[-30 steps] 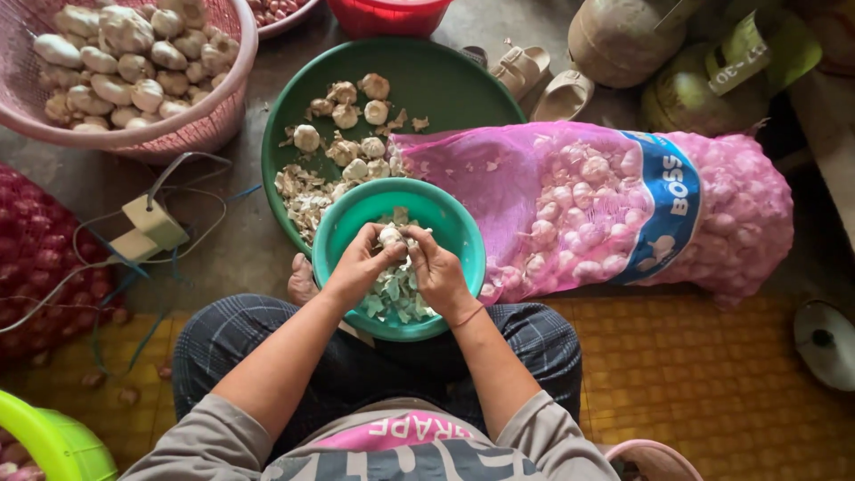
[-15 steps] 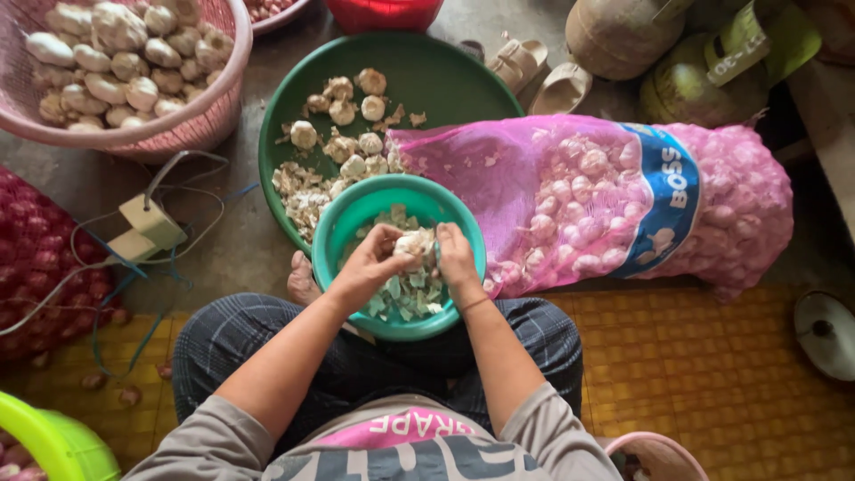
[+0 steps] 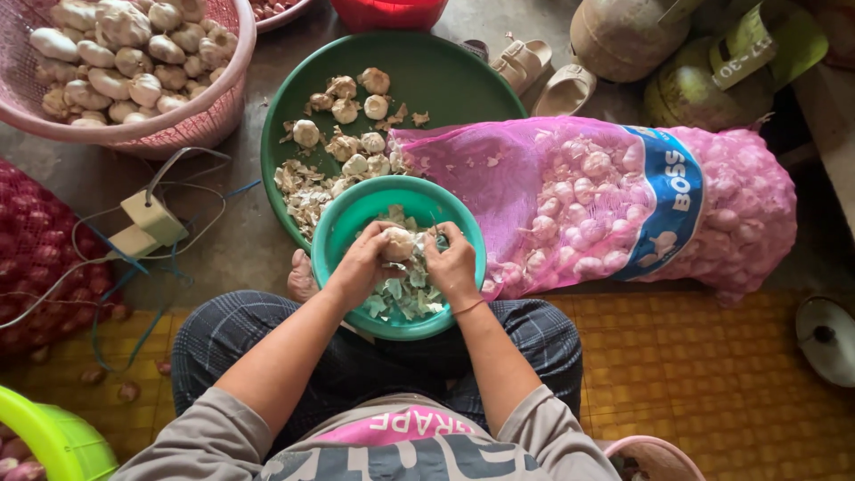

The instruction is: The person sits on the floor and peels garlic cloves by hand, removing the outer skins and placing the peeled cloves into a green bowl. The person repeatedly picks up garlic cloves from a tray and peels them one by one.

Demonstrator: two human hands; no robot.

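My left hand [image 3: 361, 264] and my right hand [image 3: 452, 264] both grip one pale garlic bulb [image 3: 398, 242] over a small teal bowl [image 3: 349, 216] that rests on my lap. Papery garlic skins [image 3: 405, 298] lie in that bowl under my hands. Just beyond it sits a large dark green basin [image 3: 445, 76] with several garlic bulbs [image 3: 346, 111] and loose skins along its left side. A pink mesh sack of garlic [image 3: 606, 200] lies on its side to the right, its open end reaching over the basin's rim.
A pink basket [image 3: 191, 125] of whole garlic stands at the far left. A red mesh sack [image 3: 36, 249] lies left, with a power strip [image 3: 147, 223] and cables beside it. Sandals [image 3: 534, 71] and round jars [image 3: 623, 36] sit at the back right. A lime green tub [image 3: 49, 441] is near left.
The bulb has turned between my fingers, and both hands have shifted slightly over the teal bowl. Nothing else has moved.
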